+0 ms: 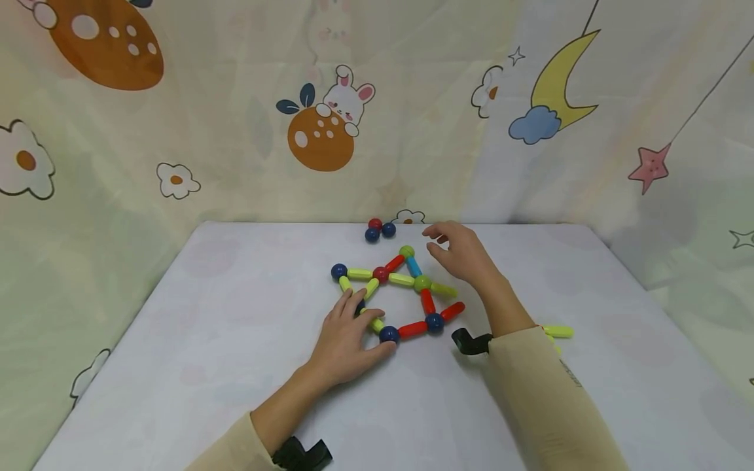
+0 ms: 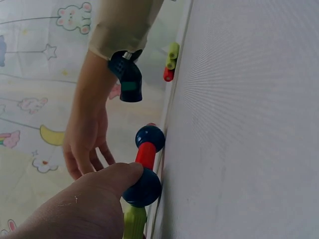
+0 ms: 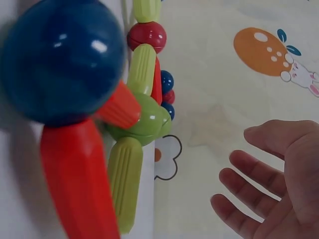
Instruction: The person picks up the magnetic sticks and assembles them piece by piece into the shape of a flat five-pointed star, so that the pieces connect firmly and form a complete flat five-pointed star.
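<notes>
A flat frame of magnetic rods and balls lies on the table, with a red ball (image 1: 380, 275), green balls (image 1: 422, 283) and dark blue balls (image 1: 434, 322) joined by coloured rods. My left hand (image 1: 347, 340) holds its near left side, thumb against a blue corner ball (image 2: 143, 188), fingers over the yellow-green rods; another blue ball is partly hidden under the fingers. Right of the frame's far green corner ball (image 1: 407, 251), my right hand (image 1: 458, 252) hovers with loosely bent fingers. In the right wrist view its fingers (image 3: 249, 199) are apart and hold nothing.
Two blue balls and a loose red ball (image 1: 375, 224) cluster at the table's back edge. Yellow-green rods (image 1: 556, 331) lie beside the right sleeve, and a red rod (image 2: 169, 74) shows with them in the left wrist view. A patterned cloth hangs behind the table.
</notes>
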The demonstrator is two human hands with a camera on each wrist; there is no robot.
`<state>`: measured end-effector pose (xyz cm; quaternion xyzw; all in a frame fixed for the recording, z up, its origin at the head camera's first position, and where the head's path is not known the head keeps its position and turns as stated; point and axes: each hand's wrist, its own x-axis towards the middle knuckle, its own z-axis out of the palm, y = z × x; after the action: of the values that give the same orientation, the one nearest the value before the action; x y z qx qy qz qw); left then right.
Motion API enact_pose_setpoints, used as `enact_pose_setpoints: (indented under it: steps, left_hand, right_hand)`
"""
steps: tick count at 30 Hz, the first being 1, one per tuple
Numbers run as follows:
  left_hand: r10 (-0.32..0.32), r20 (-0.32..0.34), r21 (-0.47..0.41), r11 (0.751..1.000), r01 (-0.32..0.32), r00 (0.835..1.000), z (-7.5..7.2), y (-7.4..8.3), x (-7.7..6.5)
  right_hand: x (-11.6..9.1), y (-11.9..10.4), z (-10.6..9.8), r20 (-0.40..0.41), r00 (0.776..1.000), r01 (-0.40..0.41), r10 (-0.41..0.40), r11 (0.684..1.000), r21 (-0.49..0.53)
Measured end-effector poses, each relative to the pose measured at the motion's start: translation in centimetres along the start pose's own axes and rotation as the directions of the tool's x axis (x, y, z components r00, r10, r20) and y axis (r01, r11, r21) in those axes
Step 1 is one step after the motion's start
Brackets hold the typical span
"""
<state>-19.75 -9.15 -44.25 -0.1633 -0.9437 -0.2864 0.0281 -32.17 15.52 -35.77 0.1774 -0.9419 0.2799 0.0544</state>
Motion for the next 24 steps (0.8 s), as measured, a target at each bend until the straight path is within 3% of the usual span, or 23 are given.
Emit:
enact_pose_setpoints:
  steps: [14,24]
  left_hand:
    - [-0.002,0.001,-0.003,1.000,0.002,1.000,-0.1,-0.4,-0.1]
    - [-0.002,0.004,0.004,1.000,0.002,1.000,0.0,-0.1,-0.1]
  right_hand:
    - [4.7,-0.8,2.8,0.005,1.000,-0.019,0.018,0.999,0.049]
    - [7.5,-1.5,4.2,0.048,0.997,-0.069,0.068,0.998,0.008]
